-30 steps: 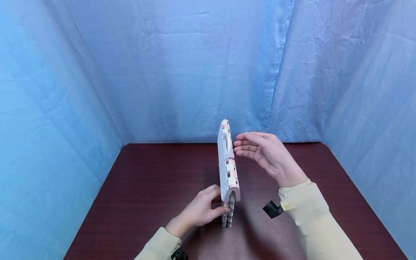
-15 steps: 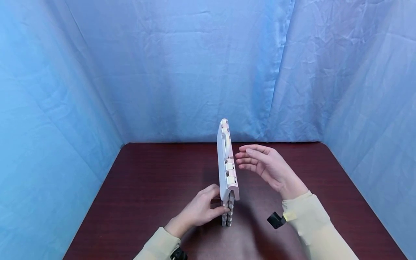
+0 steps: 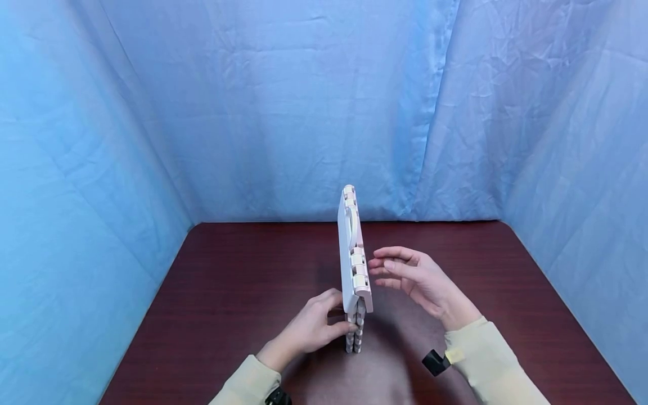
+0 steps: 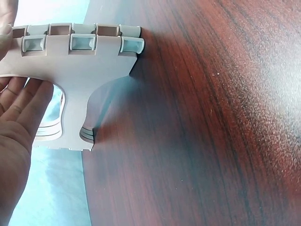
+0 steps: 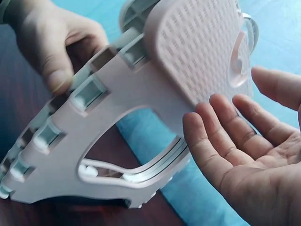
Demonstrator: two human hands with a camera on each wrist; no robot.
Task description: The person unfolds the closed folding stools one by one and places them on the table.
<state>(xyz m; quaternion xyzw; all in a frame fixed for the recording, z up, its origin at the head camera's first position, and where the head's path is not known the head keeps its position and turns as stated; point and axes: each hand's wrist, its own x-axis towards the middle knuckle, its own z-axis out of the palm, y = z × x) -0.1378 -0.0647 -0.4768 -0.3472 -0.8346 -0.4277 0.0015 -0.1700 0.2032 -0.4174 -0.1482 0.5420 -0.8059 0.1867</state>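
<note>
A folded plastic step stool [image 3: 347, 264], pale pink and white, stands on edge on the dark red table. My left hand [image 3: 316, 323] grips its near leg end, thumb across the hinged edge and fingers behind. In the left wrist view, fingers [image 4: 35, 101] of that hand reach through the cutout of the leg panel [image 4: 77, 70]. The right wrist view shows the stool's textured top [image 5: 197, 42] and white carrying handle [image 5: 253, 30]. Beside the stool's right face, my right hand [image 3: 420, 281] holds nothing, its fingers loosely extended; whether the fingertips touch the stool, I cannot tell.
The wood-grain table [image 3: 243, 270] extends to both sides of the stool. Blue cloth curtains [image 3: 304, 112] hang behind it and along the left and right. Small black cameras sit at both wrists, the right one [image 3: 436, 363] sticking out towards the stool.
My right hand has moved down and nearer to me along the stool's right side, from beside the handle to lower down. The left hand and the stool stay nearly still.
</note>
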